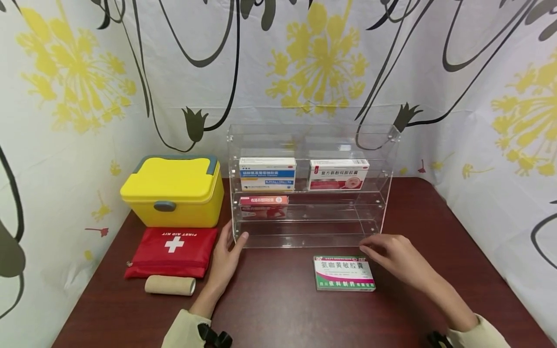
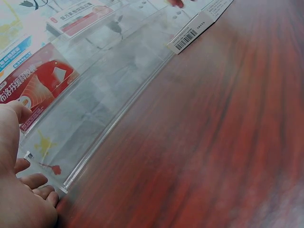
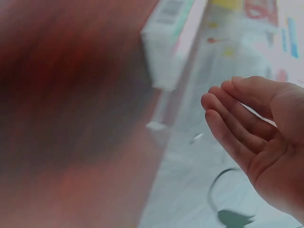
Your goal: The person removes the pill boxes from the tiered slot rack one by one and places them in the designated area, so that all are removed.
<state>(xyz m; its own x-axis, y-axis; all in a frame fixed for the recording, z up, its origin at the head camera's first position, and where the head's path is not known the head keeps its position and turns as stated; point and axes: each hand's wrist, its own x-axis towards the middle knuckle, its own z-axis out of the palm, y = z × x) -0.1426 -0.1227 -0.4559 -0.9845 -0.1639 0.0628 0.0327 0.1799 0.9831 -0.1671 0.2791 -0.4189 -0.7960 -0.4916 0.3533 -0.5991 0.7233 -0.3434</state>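
Observation:
A clear acrylic display rack (image 1: 304, 240) with tiers stands on the table. My left hand (image 1: 226, 256) holds its lower left corner, the thumb in front and the fingers along the side panel. In the left wrist view the left hand (image 2: 23, 175) shows curled fingers by that edge. Near the rack's lower right corner is my right hand (image 1: 398, 258), its fingers loosely bent and holding nothing, as the right hand (image 3: 259, 137) in the right wrist view shows. A green and white medicine box (image 1: 344, 273) lies flat before the rack, left of the right hand.
The rack holds a blue and white box (image 1: 267, 175), a red and white box (image 1: 338, 175) and, lower, a red box (image 1: 263, 207). Left of it are a yellow case (image 1: 174, 193), a red first aid pouch (image 1: 174, 253) and a cardboard tube (image 1: 169, 285). Patterned cloth (image 1: 278, 72) surrounds the table.

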